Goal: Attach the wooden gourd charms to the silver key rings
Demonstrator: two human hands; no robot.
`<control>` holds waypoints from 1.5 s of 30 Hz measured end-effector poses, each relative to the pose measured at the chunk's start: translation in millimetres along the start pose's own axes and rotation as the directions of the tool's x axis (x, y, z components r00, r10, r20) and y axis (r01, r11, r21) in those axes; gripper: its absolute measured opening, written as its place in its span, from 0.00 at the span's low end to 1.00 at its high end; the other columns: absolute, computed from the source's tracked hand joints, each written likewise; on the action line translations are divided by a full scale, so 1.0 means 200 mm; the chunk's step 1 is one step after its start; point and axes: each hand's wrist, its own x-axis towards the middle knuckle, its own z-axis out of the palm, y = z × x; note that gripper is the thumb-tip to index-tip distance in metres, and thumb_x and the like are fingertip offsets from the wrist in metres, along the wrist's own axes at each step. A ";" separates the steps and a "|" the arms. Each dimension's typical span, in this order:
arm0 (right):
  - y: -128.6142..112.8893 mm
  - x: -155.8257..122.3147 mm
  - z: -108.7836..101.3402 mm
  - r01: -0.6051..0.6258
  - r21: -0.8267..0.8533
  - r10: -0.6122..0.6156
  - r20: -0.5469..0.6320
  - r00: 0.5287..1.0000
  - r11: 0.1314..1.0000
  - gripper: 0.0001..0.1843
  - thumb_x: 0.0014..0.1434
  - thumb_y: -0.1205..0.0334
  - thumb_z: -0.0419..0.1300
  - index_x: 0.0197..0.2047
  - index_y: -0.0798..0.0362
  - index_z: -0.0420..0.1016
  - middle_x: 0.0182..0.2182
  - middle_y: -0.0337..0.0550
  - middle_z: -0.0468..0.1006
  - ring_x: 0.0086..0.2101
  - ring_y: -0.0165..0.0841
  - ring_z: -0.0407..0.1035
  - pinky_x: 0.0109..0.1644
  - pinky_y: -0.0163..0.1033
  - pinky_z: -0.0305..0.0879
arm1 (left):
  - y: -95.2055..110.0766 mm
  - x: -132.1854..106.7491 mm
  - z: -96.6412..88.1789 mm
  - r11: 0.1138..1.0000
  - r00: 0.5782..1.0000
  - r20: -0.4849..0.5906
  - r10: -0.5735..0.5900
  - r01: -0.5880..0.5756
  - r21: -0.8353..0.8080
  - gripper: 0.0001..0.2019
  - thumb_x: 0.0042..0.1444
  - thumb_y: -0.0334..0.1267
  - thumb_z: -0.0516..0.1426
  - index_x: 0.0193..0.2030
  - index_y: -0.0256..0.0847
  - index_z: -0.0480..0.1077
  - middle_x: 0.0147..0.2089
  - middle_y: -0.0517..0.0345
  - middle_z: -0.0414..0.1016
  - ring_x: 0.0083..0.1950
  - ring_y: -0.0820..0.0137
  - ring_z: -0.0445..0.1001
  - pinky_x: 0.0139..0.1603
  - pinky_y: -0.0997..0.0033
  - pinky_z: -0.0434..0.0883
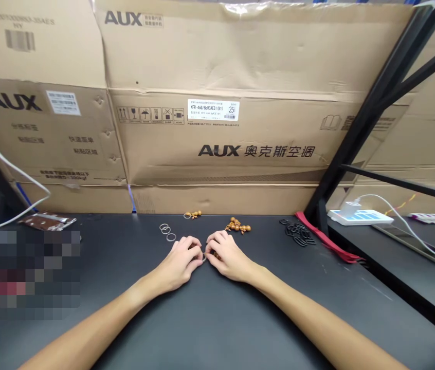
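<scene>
My left hand [182, 263] is closed, with thumb and forefinger pinching a metal split ring [204, 259] that shows only in part. Closed as well, my right hand [228, 256] faces it and holds a brown wooden bead pendant [216, 255], mostly hidden by the fingers. The fingertips of both hands nearly meet at the ring. Beyond my left hand lie several loose split rings [170, 237]. Past my right hand is a small heap of wooden bead pendants [238, 225]. Farther back lies a bead pendant [194, 214] with a ring at its left end.
Right of the heap lies a pile of black cords or loops [297, 233], beside a red strap [327, 240]. Black shelf posts [356, 139] and cardboard boxes [217, 180] bound the table [210, 329]. A white power strip [360, 217] and a brown wrapper [48, 221] lie toward the sides.
</scene>
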 end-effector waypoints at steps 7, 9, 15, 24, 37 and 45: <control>-0.02 0.00 0.02 0.047 0.076 -0.043 -0.044 0.998 0.996 0.04 0.62 0.65 0.54 0.34 0.53 0.67 0.43 0.47 0.69 0.48 0.38 0.59 0.51 0.46 0.60 | 0.00 -0.01 0.01 0.999 0.997 -0.074 -0.025 0.028 0.037 0.06 0.61 0.39 0.53 0.34 0.40 0.66 0.50 0.53 0.66 0.50 0.62 0.65 0.51 0.56 0.63; -0.02 0.00 0.03 0.047 0.072 -0.043 -0.054 0.998 0.996 0.04 0.62 0.66 0.54 0.34 0.53 0.67 0.43 0.47 0.69 0.47 0.38 0.60 0.51 0.46 0.60 | 0.00 -0.01 0.01 0.998 0.997 -0.079 -0.018 0.022 0.052 0.07 0.63 0.36 0.51 0.34 0.41 0.67 0.50 0.53 0.66 0.49 0.63 0.65 0.51 0.57 0.63; 0.01 0.00 0.04 -0.011 0.044 0.015 -0.093 0.996 0.999 0.05 0.61 0.67 0.53 0.33 0.53 0.67 0.41 0.48 0.70 0.46 0.40 0.60 0.49 0.48 0.62 | 0.00 0.00 0.01 0.998 0.997 -0.069 -0.021 0.024 0.049 0.06 0.62 0.37 0.52 0.35 0.42 0.69 0.48 0.54 0.67 0.49 0.63 0.66 0.51 0.58 0.65; 0.00 0.00 0.04 0.022 0.104 -0.013 -0.093 0.996 0.994 0.05 0.61 0.67 0.53 0.33 0.52 0.67 0.41 0.49 0.69 0.46 0.39 0.61 0.51 0.47 0.63 | -0.03 0.00 0.02 0.997 0.996 -0.058 -0.072 0.071 -0.021 0.08 0.62 0.34 0.49 0.36 0.43 0.69 0.53 0.54 0.66 0.50 0.65 0.70 0.53 0.62 0.67; 0.01 0.00 0.04 -0.029 0.073 0.034 -0.071 0.997 0.997 0.04 0.61 0.66 0.55 0.33 0.52 0.68 0.43 0.48 0.69 0.47 0.39 0.61 0.52 0.48 0.61 | -0.04 0.01 0.01 0.994 0.997 -0.026 -0.066 0.064 -0.086 0.08 0.62 0.34 0.50 0.35 0.42 0.69 0.51 0.53 0.68 0.52 0.64 0.70 0.55 0.62 0.67; -0.01 0.01 0.01 -0.074 -0.063 0.059 -0.214 0.975 0.995 0.06 0.58 0.59 0.58 0.35 0.53 0.70 0.37 0.48 0.72 0.39 0.38 0.64 0.45 0.43 0.62 | -0.02 0.00 0.01 0.997 0.993 -0.093 -0.071 0.072 0.003 0.03 0.61 0.34 0.51 0.38 0.41 0.66 0.47 0.53 0.68 0.48 0.64 0.69 0.51 0.61 0.67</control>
